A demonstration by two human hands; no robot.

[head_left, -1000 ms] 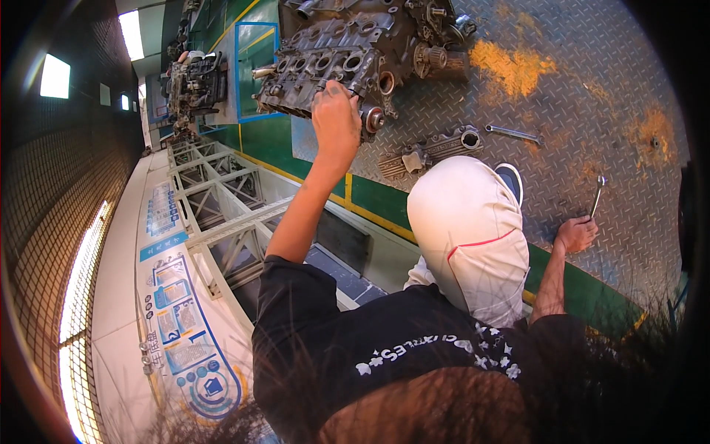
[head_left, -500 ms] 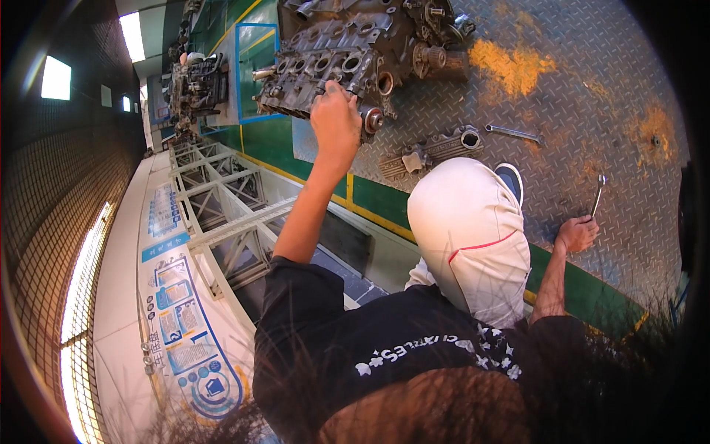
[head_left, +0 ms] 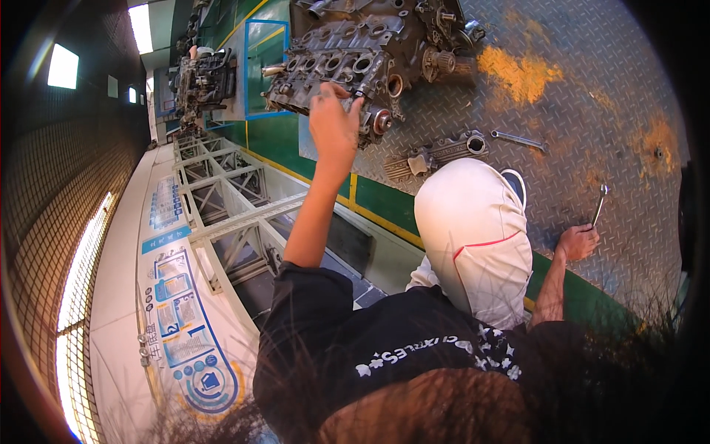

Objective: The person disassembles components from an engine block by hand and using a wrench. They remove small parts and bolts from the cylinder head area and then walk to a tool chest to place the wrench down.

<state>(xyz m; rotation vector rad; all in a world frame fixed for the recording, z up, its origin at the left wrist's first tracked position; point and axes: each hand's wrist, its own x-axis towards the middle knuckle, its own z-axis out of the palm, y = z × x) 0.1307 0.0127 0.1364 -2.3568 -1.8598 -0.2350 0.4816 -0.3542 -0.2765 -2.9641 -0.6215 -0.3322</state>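
At the engine block (head_left: 410,55), my left hand (head_left: 334,127) reaches to the near edge of the cylinder head (head_left: 336,63). Its thumb and fingers are parted, the fingertips over the head's edge, beside the round shaft end (head_left: 381,120). Whether they touch a small part there is hard to see. Low on the right, my right hand (head_left: 577,242) is closed round the lower end of a wrench (head_left: 600,201). That wrench points up and away from me, over the metal plate. Between the hands lies a ribbed metal cover (head_left: 444,154), partly hidden by my knee.
A second wrench (head_left: 518,140) lies on the diamond-plate floor (head_left: 547,177), past my knee (head_left: 473,207). Orange-stained patches (head_left: 521,76) mark the plate. On the left runs a white metal frame (head_left: 255,214) beside a printed panel (head_left: 185,318). Another engine (head_left: 203,81) stands farther off.
My left thumb and fingers have spread apart at the cylinder head. The right hand keeps its hold on the wrench. The whole view has shifted slightly.
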